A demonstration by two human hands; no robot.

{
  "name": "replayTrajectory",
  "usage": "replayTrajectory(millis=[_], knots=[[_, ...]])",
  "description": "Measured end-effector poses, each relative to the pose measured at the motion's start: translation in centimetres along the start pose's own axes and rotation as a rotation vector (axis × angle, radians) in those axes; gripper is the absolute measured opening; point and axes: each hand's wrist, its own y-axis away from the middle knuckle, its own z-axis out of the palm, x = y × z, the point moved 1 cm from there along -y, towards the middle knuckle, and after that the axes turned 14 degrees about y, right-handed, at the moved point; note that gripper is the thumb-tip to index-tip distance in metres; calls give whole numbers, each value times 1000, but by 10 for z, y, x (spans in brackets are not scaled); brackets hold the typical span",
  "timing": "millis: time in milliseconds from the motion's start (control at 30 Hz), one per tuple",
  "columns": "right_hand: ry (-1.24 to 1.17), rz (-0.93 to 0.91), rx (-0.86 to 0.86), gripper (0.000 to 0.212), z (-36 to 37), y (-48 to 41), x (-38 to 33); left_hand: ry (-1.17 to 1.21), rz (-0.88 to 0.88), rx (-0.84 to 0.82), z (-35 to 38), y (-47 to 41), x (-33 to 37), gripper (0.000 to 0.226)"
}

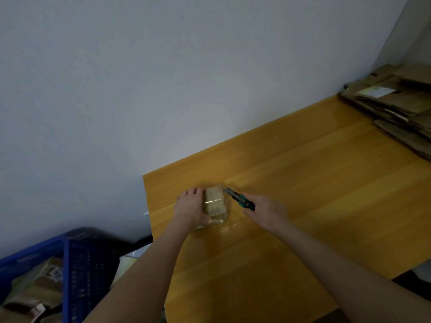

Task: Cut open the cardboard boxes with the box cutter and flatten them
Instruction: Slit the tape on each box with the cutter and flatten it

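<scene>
At the near left, a blue crate (70, 259) holds boxes. On the table (303, 206), the left hand (190, 207) grips a small taped box (215, 201); the right hand (265, 210) clasps the box cutter (238, 198), blade at its far corner. Flattened cardboard (396, 108) lies far right.

Small taped cardboard box (215, 201) upright; teal box cutter (240, 198) blade out.

The surface (303, 194) is planked wood, smooth, with a light varnish sheen beside the cardboard box (215, 201). That box is matt brown card under glossy clear tape. The box cutter (239, 198) has a teal and black plastic body and a dull grey metal blade. At the far right corner, the flattened cardboard stack (391, 108) looks rough and matt, with a paper label (379, 91). Off the left edge, the blue crate (88, 264) is perforated plastic.
</scene>
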Motion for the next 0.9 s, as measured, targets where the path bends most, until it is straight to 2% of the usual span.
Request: replayTrajectory(millis=[167, 533, 900], knots=[[43, -16, 47, 52, 6, 7, 0, 23, -1, 7, 1, -1, 0, 100], [-2, -85, -4, 56, 15, 12, 1, 14, 34, 43, 4, 4, -3, 101], [122, -102, -5, 56, 14, 29, -4, 20, 34, 39, 4, 7, -2, 103]])
